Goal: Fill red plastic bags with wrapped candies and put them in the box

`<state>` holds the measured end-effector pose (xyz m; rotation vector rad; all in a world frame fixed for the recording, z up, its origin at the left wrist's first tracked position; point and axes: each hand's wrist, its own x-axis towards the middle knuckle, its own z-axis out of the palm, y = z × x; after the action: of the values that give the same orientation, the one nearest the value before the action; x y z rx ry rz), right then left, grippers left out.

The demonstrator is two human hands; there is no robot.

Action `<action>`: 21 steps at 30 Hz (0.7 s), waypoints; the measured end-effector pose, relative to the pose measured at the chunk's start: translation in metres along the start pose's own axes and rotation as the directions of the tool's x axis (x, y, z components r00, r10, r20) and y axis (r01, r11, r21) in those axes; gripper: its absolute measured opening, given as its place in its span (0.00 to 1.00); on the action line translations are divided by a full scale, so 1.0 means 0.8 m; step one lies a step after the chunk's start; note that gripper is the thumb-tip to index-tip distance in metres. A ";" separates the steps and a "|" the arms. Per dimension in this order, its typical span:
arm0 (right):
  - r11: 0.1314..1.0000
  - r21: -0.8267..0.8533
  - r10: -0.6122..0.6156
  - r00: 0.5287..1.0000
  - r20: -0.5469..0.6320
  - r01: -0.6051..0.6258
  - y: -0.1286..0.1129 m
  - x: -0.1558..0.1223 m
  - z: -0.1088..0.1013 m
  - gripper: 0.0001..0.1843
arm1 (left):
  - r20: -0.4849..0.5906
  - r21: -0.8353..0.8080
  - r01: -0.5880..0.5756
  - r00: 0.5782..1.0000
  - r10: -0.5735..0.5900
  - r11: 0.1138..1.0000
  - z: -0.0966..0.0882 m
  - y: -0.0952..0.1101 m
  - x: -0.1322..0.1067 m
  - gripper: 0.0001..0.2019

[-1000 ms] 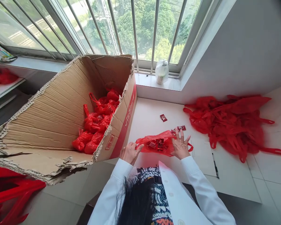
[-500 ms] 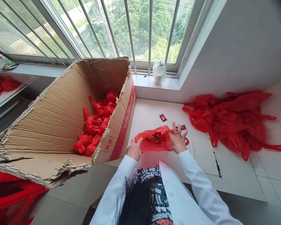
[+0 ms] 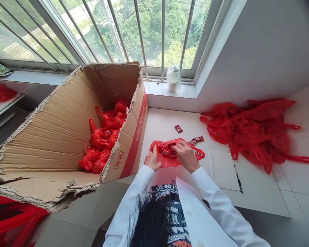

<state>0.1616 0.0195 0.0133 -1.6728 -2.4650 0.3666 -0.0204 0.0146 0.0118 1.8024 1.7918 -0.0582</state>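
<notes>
A thin red plastic bag [image 3: 167, 162] lies spread on the white table in front of me, several small dark-red printed packets [image 3: 166, 151] in its middle. My left hand [image 3: 151, 160] is closed on the bag's left edge, thumb on top. Over the bag's right half, my right hand [image 3: 187, 156] has its fingers bent and drawn together at the packets; the fingertips partly cover what they pinch. Just beyond the bag are a few loose packets [image 3: 198, 139], and one more packet [image 3: 178, 129] lies farther back.
At left, a torn cardboard box [image 3: 48, 137] holds several knotted red bags [image 3: 101, 137]. A heap of red bags [image 3: 252, 130] lies at right. Nearby are a notebook [image 3: 225, 171] and a pen [image 3: 238, 178]. A plastic-wrapped container [image 3: 173, 79] stands on the sill.
My right hand has gone from spread flat by the bag's right side to bent over the packets, moving left. Loose packets it partly covered now show. My left hand still grips the left edge.
</notes>
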 end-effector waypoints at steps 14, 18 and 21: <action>0.865 0.303 0.333 0.909 0.253 -0.401 0.007 0.060 0.156 0.16 | 0.047 0.009 -0.027 0.999 0.027 1.000 0.007 -0.006 0.000 0.45; 0.766 0.458 0.374 0.892 0.256 -0.452 0.032 0.059 0.147 0.09 | 0.036 0.019 -0.027 0.999 0.026 0.999 0.006 -0.010 0.001 0.44; 0.680 0.556 0.437 0.873 0.216 -0.478 0.052 0.057 0.134 0.08 | 0.036 0.025 -0.046 0.998 0.045 0.999 0.004 -0.010 0.003 0.43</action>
<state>0.1550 0.0638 -0.1020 -1.9441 -1.6265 1.1389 -0.0268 0.0149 0.0053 1.8480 1.7316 -0.0953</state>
